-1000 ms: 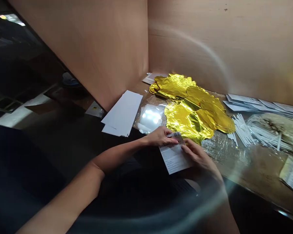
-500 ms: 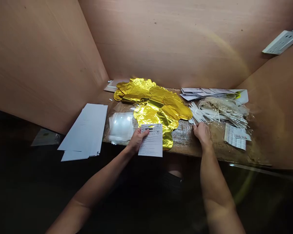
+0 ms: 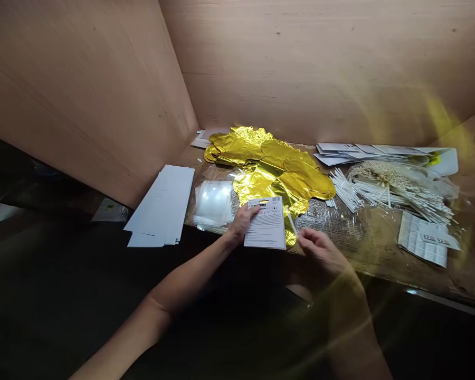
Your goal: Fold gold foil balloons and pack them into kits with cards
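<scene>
Plywood-walled bench (image 3: pixel 383 253), L grip (image 3: pixel 243 222) pinching printed card (image 3: pixel 266 224), R grip (image 3: pixel 320 252) open, near card

Foil balloons (image 3: pixel 279 177): gold | card (image 3: pixel 265 224): white, black text (yellow mark, probably)

Packing workstation: plywood booth (image 3: pixel 301 68), bench (image 3: pixel 383 253) stacked with gold foil balloons (image 3: pixel 277 174), white sticks (image 3: pixel 380 190), printed cards (image 3: pixel 423 238).

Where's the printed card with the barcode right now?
In the head view, the printed card lies at lower centre of the bench, held at its left edge by the left hand. Its top overlaps the gold foil balloons, and the right hand is just to its right.
</scene>
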The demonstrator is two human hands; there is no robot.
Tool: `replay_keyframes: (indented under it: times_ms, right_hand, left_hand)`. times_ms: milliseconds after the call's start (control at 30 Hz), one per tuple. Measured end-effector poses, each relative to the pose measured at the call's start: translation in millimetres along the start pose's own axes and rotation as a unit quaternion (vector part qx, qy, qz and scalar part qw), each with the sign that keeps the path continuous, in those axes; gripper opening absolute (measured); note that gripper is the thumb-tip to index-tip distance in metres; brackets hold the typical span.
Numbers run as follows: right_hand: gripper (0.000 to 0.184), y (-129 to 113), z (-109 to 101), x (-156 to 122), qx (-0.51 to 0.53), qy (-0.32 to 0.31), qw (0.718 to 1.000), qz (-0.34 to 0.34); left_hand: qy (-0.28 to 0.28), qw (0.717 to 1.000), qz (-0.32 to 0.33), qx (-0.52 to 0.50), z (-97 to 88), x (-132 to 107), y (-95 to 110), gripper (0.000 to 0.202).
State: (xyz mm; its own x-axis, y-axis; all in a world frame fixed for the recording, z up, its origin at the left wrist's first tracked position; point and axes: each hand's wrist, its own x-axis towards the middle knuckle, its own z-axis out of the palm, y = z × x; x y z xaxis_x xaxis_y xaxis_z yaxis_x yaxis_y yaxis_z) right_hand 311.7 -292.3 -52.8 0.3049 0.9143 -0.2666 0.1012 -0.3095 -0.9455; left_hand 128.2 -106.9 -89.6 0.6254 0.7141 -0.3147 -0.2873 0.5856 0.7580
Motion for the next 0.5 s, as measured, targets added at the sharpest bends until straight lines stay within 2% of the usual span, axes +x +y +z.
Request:
replay_keyframes:
  times_ms: [67, 133, 233, 367, 500]
  right_hand:
    - [0.040, -14.6, 26.4, 1.8, 0.017, -0.019, 1.000, -0.008]
    - [0.041, -20.0, 38.5, 8.4, 0.008, -0.015, 1.000, -0.015]
    - [0.043, -12.2, 45.3, 17.5, 0.042, 0.017, 0.999, -0.021]
    - [0.046, 3.3, 70.3, 21.1, 0.168, 0.052, 0.984, 0.035]
    - [0.059, 8.3, 99.5, 19.5, 0.163, 0.093, 0.981, 0.046]
  left_hand:
    - [-0.006, 1.000, 0.004, 0.005, 1.8, -4.6, -0.9, 0.043]
    - [-0.013, 1.000, 0.006, 0.009, 1.1, -9.3, -1.7, 0.047]
    - [-0.028, 1.000, 0.013, 0.004, -4.3, -15.4, -5.5, 0.053]
    - [-0.032, 0.998, 0.049, 0.019, -12.7, -20.5, -16.8, 0.054]
    - [-0.008, 0.994, 0.093, 0.060, -20.4, -22.6, -24.4, 0.048]
